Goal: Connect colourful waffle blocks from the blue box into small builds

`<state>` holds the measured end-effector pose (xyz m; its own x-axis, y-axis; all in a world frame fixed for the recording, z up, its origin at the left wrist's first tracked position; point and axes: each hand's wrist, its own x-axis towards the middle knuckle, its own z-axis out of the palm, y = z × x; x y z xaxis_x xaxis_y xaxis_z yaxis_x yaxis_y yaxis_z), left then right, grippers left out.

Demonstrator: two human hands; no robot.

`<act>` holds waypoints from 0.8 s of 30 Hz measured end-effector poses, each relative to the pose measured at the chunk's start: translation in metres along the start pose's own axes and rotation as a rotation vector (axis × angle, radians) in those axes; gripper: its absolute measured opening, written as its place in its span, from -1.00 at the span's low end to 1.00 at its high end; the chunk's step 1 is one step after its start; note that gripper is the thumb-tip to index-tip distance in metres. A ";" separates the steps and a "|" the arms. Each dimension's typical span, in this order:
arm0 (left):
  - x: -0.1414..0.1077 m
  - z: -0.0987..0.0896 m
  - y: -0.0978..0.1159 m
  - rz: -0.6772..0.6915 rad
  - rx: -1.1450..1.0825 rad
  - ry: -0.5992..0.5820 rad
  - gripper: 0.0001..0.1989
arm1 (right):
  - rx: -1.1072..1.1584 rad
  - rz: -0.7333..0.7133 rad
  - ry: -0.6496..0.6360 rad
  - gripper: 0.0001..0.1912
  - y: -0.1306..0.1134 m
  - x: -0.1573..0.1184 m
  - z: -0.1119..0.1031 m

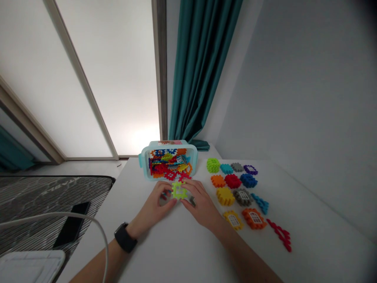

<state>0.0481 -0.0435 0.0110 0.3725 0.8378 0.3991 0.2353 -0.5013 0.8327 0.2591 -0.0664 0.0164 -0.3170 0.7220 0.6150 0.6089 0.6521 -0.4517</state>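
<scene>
My left hand (153,201) and right hand (200,204) are close together over the bench (165,251), with the fingertips of both pinched onto the edges of a lime-green interlocking block (179,190). The block stands up between them, just in front of a plastic storage box with an aqua rim (144,162). The box is heaped with multicoloured interlocking pieces (169,165). A small red piece (164,194) shows among my left fingers, and a small grey piece (192,201) sits just beside my right hand; I can't tell whether either is held. A black watch (125,237) sits on my left wrist.

To the right of my right hand, assembled shapes lie in loose rows on the bench. Among them are a lime-green cluster (213,165), a red cluster (232,181), a blue cluster (248,180), a yellow cluster (225,196), an orange panel with a window (253,218) and a red chain of pieces (279,235).

Left of the bench lies a striped grey mat (35,204) with a black phone (71,224) on it, and a white cable (98,230) curves past my left arm. Behind the box hangs a teal curtain (200,70), beside a frosted glass door (108,78).
</scene>
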 end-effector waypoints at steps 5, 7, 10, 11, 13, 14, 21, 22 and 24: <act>-0.001 -0.008 0.006 0.116 0.249 0.034 -0.48 | 0.087 0.075 -0.033 -0.47 -0.001 0.001 -0.006; 0.000 -0.011 0.008 0.155 0.290 0.025 -0.53 | 0.097 0.091 -0.041 -0.46 -0.002 0.001 -0.007; 0.002 -0.009 0.009 0.176 0.320 0.028 -0.56 | 0.072 0.082 -0.055 -0.49 -0.004 0.002 -0.009; 0.002 -0.007 0.009 0.173 0.323 0.032 -0.55 | 0.057 0.079 -0.061 -0.51 -0.005 0.003 -0.011; 0.004 -0.002 0.009 0.165 0.329 0.038 -0.54 | 0.023 0.083 -0.078 -0.58 -0.006 0.004 -0.018; 0.005 0.001 0.010 0.164 0.334 0.037 -0.53 | 0.005 0.086 -0.091 -0.61 -0.006 0.004 -0.022; 0.026 0.029 0.020 0.165 0.310 -0.026 -0.52 | -0.133 0.063 -0.155 -0.64 0.008 0.001 -0.062; 0.032 0.034 0.022 0.161 0.298 -0.036 -0.53 | -0.154 0.055 -0.149 -0.64 0.013 0.001 -0.068; 0.045 0.045 0.024 0.154 0.286 -0.042 -0.55 | -0.197 0.052 -0.128 -0.63 0.030 0.002 -0.079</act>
<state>0.1105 -0.0273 0.0317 0.4583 0.7406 0.4913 0.4139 -0.6671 0.6194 0.3339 -0.0636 0.0554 -0.3634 0.7851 0.5016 0.7528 0.5646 -0.3383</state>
